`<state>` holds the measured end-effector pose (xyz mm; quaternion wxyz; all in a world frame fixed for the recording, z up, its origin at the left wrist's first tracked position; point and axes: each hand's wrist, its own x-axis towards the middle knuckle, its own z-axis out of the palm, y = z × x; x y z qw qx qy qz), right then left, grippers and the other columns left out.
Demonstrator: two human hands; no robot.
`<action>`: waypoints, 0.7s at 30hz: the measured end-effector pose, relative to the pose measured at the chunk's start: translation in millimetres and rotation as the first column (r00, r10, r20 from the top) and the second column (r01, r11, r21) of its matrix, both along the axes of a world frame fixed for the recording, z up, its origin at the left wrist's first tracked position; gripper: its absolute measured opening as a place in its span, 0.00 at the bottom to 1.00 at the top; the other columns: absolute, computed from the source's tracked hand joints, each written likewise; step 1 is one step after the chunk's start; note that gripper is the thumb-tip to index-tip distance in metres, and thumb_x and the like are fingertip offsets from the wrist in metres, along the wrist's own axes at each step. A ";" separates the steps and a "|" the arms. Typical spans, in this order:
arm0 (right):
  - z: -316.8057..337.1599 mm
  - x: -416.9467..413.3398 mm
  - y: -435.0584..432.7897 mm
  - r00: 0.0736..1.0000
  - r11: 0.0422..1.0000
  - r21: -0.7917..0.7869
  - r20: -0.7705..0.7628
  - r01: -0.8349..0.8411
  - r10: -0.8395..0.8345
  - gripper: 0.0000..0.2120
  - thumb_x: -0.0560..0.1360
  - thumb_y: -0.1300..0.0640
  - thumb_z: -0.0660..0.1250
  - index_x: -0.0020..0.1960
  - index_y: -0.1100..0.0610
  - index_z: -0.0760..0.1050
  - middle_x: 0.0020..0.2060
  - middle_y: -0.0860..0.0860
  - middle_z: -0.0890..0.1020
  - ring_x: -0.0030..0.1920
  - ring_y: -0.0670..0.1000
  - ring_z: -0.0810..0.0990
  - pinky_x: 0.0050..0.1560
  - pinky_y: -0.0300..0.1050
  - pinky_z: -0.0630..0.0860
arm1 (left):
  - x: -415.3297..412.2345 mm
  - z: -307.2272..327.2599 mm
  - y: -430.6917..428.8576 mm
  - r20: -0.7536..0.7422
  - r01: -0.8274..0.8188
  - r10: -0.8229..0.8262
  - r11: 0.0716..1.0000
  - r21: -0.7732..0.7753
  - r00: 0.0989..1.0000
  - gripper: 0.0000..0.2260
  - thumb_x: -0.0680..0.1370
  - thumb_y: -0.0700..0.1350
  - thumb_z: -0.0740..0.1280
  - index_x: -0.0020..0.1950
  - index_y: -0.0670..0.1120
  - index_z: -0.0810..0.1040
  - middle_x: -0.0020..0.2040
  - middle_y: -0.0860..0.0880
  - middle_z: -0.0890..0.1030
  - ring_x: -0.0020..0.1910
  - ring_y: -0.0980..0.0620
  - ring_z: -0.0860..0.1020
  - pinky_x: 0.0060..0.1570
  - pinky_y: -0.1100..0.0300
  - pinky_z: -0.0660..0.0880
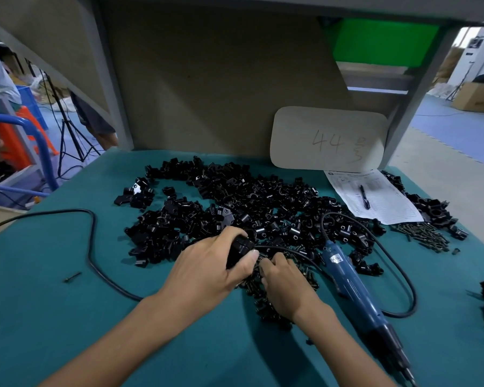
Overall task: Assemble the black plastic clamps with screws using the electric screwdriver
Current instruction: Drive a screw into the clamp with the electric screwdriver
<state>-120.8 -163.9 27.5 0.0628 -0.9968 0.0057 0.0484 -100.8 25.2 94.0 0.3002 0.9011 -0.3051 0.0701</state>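
At nine o'clock from our hands, a lone dark metal screw [72, 276] lies on the teal cloth-covered table [67, 331], near the thin black power cable [89, 241]. Our left hand [207, 272] grips a black plastic clamp [238, 248], fingers and thumb curled round it, at the six o'clock edge of the heap of loose black clamp parts [249, 199]. At its three o'clock, our right hand [285, 280] digs bent fingers into a scatter of small dark screws [309, 276]; whether they pinch one we cannot tell. The blue electric screwdriver [352, 289] lies idle further toward three o'clock. We judge the cable crossing the screws could snag a wrist and drag parts, and a blindly picked screw may slip.
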 end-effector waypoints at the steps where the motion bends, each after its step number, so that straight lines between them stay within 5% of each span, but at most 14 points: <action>1: -0.5 0.3 0.6 0.999 1.000 0.025 0.039 0.003 -0.004 0.09 0.83 0.64 0.55 0.62 0.58 0.67 0.59 0.56 0.71 0.56 0.55 0.72 0.60 0.46 0.69 | 0.6 0.0 -0.1 0.003 -0.001 0.001 1.000 -0.007 1.000 0.22 0.76 0.72 0.48 0.61 0.62 0.68 0.42 0.61 0.76 0.41 0.61 0.76 0.38 0.64 0.72; 4: 9.8 -0.4 -2.2 0.977 0.948 0.311 0.169 0.071 -0.128 0.04 0.85 0.59 0.55 0.52 0.55 0.66 0.44 0.51 0.76 0.40 0.50 0.72 0.42 0.46 0.68 | 1.7 0.0 -0.3 0.022 0.002 -0.001 1.000 -0.021 1.000 0.25 0.76 0.71 0.49 0.64 0.60 0.73 0.50 0.61 0.79 0.48 0.60 0.76 0.47 0.59 0.76; 6: 21.3 -3.0 -6.7 0.964 0.767 0.638 0.158 0.067 -0.216 0.03 0.85 0.55 0.60 0.52 0.54 0.69 0.37 0.50 0.79 0.33 0.48 0.72 0.34 0.46 0.69 | 2.3 0.3 0.1 0.020 0.009 -0.008 1.000 -0.030 1.000 0.27 0.76 0.70 0.50 0.67 0.59 0.73 0.55 0.59 0.80 0.52 0.59 0.77 0.51 0.58 0.76; 8: 34.2 -5.7 -11.0 0.960 0.567 0.823 0.125 0.041 -0.250 0.06 0.84 0.54 0.62 0.60 0.48 0.74 0.39 0.50 0.84 0.34 0.50 0.78 0.37 0.49 0.75 | 2.5 0.0 0.8 0.005 0.014 -0.013 0.999 -0.050 1.000 0.27 0.76 0.70 0.51 0.69 0.59 0.73 0.57 0.60 0.80 0.54 0.59 0.76 0.53 0.58 0.76; 10: 46.8 -9.3 -11.2 0.963 0.473 0.881 0.141 -0.015 -0.231 0.13 0.84 0.55 0.62 0.66 0.44 0.75 0.44 0.48 0.87 0.45 0.48 0.84 0.48 0.46 0.80 | 2.2 -0.1 0.4 -0.004 0.011 -0.011 0.998 -0.063 1.000 0.28 0.76 0.69 0.52 0.69 0.58 0.74 0.57 0.60 0.79 0.54 0.60 0.76 0.54 0.59 0.75; 12: 57.2 -13.1 -7.6 0.957 0.331 0.939 0.175 -0.092 -0.231 0.11 0.84 0.57 0.63 0.61 0.45 0.80 0.46 0.49 0.87 0.49 0.46 0.85 0.50 0.42 0.79 | 1.5 0.1 -0.7 -0.002 -0.001 0.001 0.998 -0.063 1.000 0.29 0.75 0.69 0.51 0.69 0.57 0.75 0.56 0.60 0.79 0.54 0.60 0.75 0.55 0.62 0.73; 17: 77.1 -25.2 6.5 0.922 0.042 0.973 0.227 -0.226 -0.315 0.08 0.79 0.61 0.70 0.51 0.51 0.87 0.42 0.51 0.86 0.42 0.47 0.83 0.44 0.39 0.80 | -0.9 1.5 -3.7 0.025 -0.019 0.020 0.998 -0.054 0.999 0.32 0.75 0.68 0.49 0.68 0.52 0.77 0.56 0.56 0.80 0.55 0.58 0.75 0.55 0.63 0.68; 21: 83.7 -29.7 11.4 0.923 0.074 0.971 0.240 -0.229 -0.300 0.08 0.77 0.65 0.72 0.49 0.53 0.87 0.41 0.54 0.86 0.40 0.48 0.84 0.43 0.38 0.80 | -1.0 2.8 -3.2 0.047 -0.001 0.004 0.999 -0.048 0.999 0.32 0.75 0.67 0.50 0.68 0.51 0.78 0.55 0.56 0.80 0.55 0.57 0.75 0.54 0.63 0.68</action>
